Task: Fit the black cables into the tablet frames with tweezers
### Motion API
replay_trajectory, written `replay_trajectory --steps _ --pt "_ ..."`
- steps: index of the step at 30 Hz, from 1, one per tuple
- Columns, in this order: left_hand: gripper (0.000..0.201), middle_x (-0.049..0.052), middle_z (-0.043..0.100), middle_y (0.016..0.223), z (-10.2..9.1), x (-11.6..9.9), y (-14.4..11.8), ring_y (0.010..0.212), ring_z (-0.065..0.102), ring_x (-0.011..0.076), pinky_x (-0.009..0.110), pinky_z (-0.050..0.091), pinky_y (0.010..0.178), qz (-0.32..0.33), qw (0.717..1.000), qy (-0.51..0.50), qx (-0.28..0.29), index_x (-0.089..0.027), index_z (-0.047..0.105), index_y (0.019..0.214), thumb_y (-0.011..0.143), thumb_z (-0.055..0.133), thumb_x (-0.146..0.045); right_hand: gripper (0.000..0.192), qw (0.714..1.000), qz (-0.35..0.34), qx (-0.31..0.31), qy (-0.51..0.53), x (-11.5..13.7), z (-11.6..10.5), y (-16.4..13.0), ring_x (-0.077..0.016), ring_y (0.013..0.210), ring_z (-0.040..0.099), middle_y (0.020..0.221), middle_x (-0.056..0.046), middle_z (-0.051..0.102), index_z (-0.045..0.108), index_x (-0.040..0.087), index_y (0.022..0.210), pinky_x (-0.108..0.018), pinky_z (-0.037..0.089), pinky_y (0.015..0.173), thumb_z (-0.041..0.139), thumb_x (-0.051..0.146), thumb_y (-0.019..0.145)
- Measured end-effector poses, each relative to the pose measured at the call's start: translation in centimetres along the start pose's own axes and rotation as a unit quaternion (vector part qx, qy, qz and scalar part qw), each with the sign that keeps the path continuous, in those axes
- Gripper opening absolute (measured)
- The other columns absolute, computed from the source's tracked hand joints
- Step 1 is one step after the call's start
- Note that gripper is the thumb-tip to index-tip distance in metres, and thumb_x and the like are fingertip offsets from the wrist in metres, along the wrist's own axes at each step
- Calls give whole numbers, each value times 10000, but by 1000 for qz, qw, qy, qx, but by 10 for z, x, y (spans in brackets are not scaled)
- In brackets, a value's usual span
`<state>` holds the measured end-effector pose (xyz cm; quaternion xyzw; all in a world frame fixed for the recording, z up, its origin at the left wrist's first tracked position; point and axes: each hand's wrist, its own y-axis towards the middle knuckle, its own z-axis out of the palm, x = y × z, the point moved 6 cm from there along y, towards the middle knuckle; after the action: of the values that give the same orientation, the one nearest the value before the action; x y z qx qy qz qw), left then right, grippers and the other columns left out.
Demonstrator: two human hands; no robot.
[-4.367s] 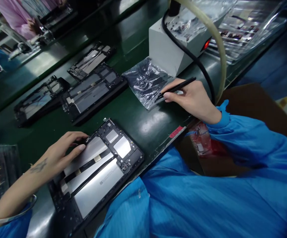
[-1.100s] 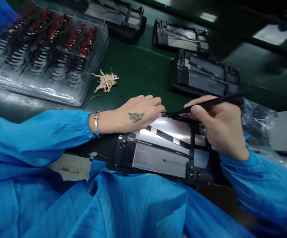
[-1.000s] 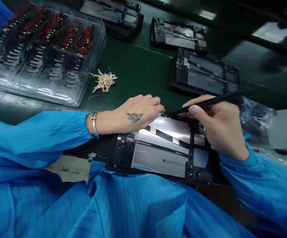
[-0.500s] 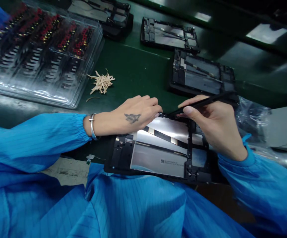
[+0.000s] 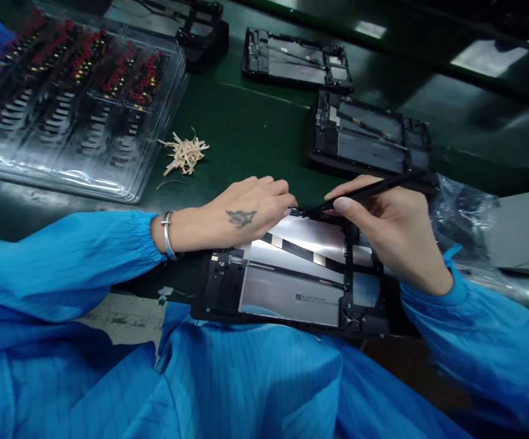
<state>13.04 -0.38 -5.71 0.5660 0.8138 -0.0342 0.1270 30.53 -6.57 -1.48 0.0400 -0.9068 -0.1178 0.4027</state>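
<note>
While the left grip (image 5: 251, 210), closure unclear, rests on an opened tablet (image 5: 287, 292) at the surface's (image 5: 241, 134) near edge, the right grip (image 5: 395, 225) clamps tweezers (image 5: 381, 186)

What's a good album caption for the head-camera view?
Left hand on an opened device, right hand holding a slim black tool at its far edge.

The smock (image 5: 246, 384) is bright blue with thin dark stripes. A dark, pointy tattoo (image 5: 241, 218) sits just behind the left fingers (image 5: 287, 199). Farther back is a shiny silver bracelet (image 5: 168, 236), then the left sleeve (image 5: 72, 262), puffy and bunched at the end. Behind the right fingers (image 5: 350, 208), the right sleeve (image 5: 479, 329) ends in a snug band (image 5: 453, 291) with a little tip (image 5: 452, 251).
</note>
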Motion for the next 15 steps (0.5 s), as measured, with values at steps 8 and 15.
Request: replay_trajectory --steps 8,15 --pt "391 94 650 1108 -1 2 -1 913 567 222 367 399 782 7 1000 -2 -4 -165 675 1235 1116 323 -288 198 999 18 -1 26 -1 0 2 -191 807 742 917 -21 758 772 250 954 -283 583 635 736 444 968" --pt "400 101 667 1221 -4 -9 -1 997 597 243 381 441 810 5 999 40 9 -199 631 1375 1127 341 -318 130 992 48 -50 109 -21 -3 -5 -208 759 783 897 -26 782 802 243 965 -285 631 690 785 369 937"
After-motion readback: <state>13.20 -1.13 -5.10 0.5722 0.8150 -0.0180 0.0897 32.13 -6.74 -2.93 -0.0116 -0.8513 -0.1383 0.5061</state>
